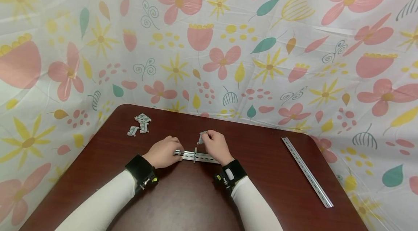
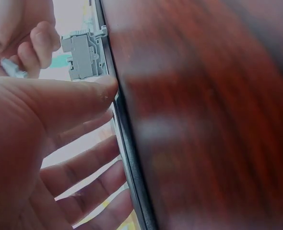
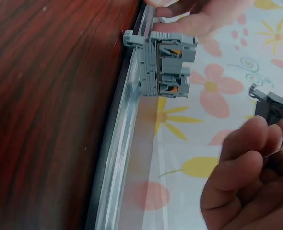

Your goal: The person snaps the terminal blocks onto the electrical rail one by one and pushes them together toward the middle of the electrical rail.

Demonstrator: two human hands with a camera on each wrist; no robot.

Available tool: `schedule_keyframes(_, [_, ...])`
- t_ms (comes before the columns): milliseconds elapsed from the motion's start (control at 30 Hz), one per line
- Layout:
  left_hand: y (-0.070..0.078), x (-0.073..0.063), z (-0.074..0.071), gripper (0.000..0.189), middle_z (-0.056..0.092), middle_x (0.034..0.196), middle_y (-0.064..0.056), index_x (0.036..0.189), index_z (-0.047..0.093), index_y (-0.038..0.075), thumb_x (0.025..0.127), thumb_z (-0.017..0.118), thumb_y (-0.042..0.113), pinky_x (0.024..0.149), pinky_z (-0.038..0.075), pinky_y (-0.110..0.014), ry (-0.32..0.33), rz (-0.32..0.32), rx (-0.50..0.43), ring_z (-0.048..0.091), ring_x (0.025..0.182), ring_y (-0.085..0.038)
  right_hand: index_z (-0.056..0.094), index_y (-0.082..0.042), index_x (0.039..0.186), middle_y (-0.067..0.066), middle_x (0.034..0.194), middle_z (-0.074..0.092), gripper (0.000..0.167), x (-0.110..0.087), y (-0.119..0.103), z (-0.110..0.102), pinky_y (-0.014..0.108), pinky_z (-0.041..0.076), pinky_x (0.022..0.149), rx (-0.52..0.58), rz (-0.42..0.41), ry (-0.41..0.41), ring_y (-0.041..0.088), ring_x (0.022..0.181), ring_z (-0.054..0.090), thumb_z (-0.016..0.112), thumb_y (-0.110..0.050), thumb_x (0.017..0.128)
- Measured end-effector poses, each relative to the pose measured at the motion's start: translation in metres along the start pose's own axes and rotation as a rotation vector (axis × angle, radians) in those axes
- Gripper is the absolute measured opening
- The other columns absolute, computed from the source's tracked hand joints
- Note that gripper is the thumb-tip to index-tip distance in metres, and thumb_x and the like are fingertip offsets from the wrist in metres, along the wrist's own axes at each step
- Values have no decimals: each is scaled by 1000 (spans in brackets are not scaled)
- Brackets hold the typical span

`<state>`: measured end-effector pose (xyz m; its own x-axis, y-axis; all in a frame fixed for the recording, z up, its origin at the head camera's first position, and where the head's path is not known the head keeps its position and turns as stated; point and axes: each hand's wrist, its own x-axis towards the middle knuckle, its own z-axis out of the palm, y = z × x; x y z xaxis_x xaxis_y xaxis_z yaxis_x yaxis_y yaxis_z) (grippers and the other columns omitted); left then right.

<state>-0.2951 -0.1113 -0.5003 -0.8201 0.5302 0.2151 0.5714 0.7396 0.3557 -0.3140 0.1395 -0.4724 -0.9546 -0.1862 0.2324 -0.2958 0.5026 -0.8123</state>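
Note:
A short slotted metal DIN rail [image 1: 187, 155] lies across the middle of the table. My left hand [image 1: 164, 152] grips it by its left end, thumb along the near edge and fingers at the far side. One grey terminal block [image 3: 170, 64] stands upright on the rail, just right of the left hand. Above and behind the rail, my right hand [image 1: 218, 148] pinches a second grey terminal block [image 3: 273, 108] between thumb and fingertips, apart from the rail. The right hand hides part of that block in the right wrist view.
Several loose terminal blocks [image 1: 143, 119] lie in a small group at the back left of the dark red table [image 1: 261, 173]. A longer DIN rail [image 1: 307, 171] lies slanted along the right side. A flowered cloth [image 1: 222, 60] hangs behind the table.

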Motion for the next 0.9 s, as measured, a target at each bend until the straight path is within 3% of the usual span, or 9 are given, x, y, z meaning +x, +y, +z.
schedule_keyframes(267, [0, -1, 0, 15, 71, 111, 1, 111, 86, 17, 98, 88, 22, 85, 58, -43, -5, 9, 3, 62, 107, -24, 41, -19, 69, 0, 59, 41, 46, 1, 4, -3, 33, 32, 57, -108, 89, -99, 20, 51, 40, 54, -27, 113])
schedule_keyframes(533, [2, -1, -2, 14, 70, 109, 2, 111, 86, 17, 97, 89, 21, 85, 58, -44, -8, 16, 0, 62, 105, -24, 50, -17, 69, 7, 57, 58, 46, 2, 12, -4, 34, 40, 54, -189, 142, -254, 27, 50, 65, 51, -28, 114])
schedule_keyframes(900, [-1, -1, 0, 13, 68, 107, 4, 110, 86, 18, 97, 89, 20, 85, 58, -42, -4, 23, 8, 61, 103, -22, 48, -19, 64, 10, 51, 62, 50, 5, 20, -2, 32, 40, 42, -201, 207, -347, 24, 40, 60, 53, -29, 114])
